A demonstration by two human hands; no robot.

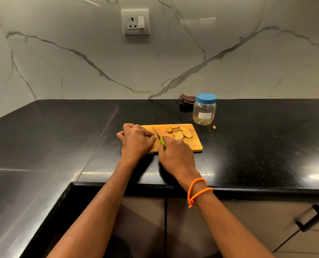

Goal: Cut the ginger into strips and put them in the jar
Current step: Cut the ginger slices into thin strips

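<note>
Just ginger piece (147,138) under left fingers (152,139)

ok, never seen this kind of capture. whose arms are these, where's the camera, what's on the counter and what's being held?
There is no robot here: a person works with two bare hands, and one wide-angle camera worn on the head looks forward and down, so both arms reach in from the bottom. On the glossy black stone counter lies a rectangular wooden cutting board with a pile of pale flat ginger slices on its far right part. The left hand presses a ginger piece, mostly hidden under its fingers, onto the board. The right hand, with an orange beaded band on its wrist, grips a small green-handled knife, blade pointing away beside the left fingers. Behind the board stands a clear plastic jar with a blue lid, lid on and seemingly empty, beside a dark checked cloth.
</note>
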